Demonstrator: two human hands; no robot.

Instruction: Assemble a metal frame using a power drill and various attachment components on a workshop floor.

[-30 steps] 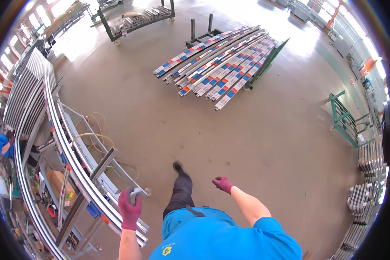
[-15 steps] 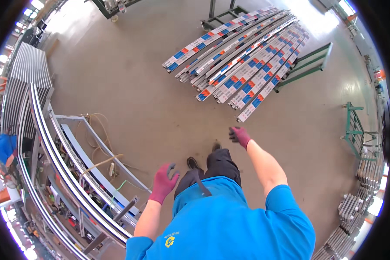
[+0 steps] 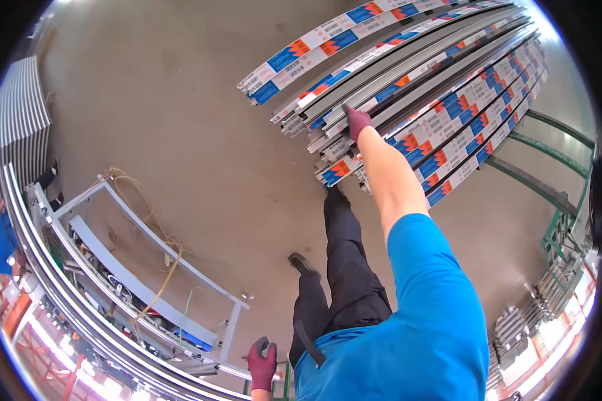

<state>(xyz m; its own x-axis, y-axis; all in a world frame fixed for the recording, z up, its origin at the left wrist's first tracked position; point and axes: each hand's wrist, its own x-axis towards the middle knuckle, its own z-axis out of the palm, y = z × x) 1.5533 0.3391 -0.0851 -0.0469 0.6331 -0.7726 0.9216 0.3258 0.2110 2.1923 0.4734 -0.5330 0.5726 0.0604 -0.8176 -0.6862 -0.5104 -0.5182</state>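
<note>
Holding the right hand [image 3: 358, 122] over bars [image 3: 441, 119] at upper right, can't tell if gripping, and left hand [image 3: 263, 364] half curled at bottom.

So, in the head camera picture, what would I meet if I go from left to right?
Stack of grey metal bars, grey metal frame, left gloved hand, right gloved hand, green rack.

Profiles [image 3: 421, 87]: smooth metal, some faced with plastic-looking film [image 3: 448, 110]; trousers [image 3: 354, 294]: matt cloth; floor [image 3: 201, 134]: smooth.
</note>
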